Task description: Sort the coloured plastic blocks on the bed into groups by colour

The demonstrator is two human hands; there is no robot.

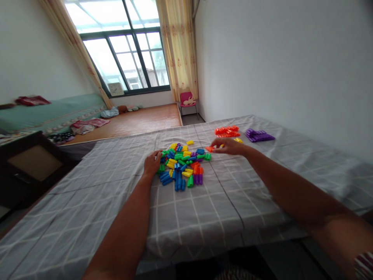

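- Centrally, a mixed heap (178,156) of small plastic pieces (green, blue, yellow, orange and purple) lies spread on a grey cloth (72,194) with pale grid lines.
- The left hand (152,163) rests against the heap's left edge, its fingers curled toward the pieces; whether it grips any of them I cannot tell.
- The right hand (229,147) pinches an orange piece (209,149) between its fingertips, just right of the heap and low over the cloth (whether the piece touches the fabric is unclear).
- Beyond the right hand sits an orange group (226,131), its pieces packed close together.
- To the right of that, a purple group (259,135) lies apart from it, nearer the wall (276,58).
- A few yellow pieces (238,140) show just past the right hand, partly hidden by it.
- One lone yellow piece (190,142) lies at the heap's far side.
- Along the near side are blue pieces (178,182), a green piece (190,181) and purple pieces (198,179).
- Farther back, a pink chair (186,96) bearing a soft toy (189,101) stands beneath a patterned curtain (178,50), beside a wide window (125,50).
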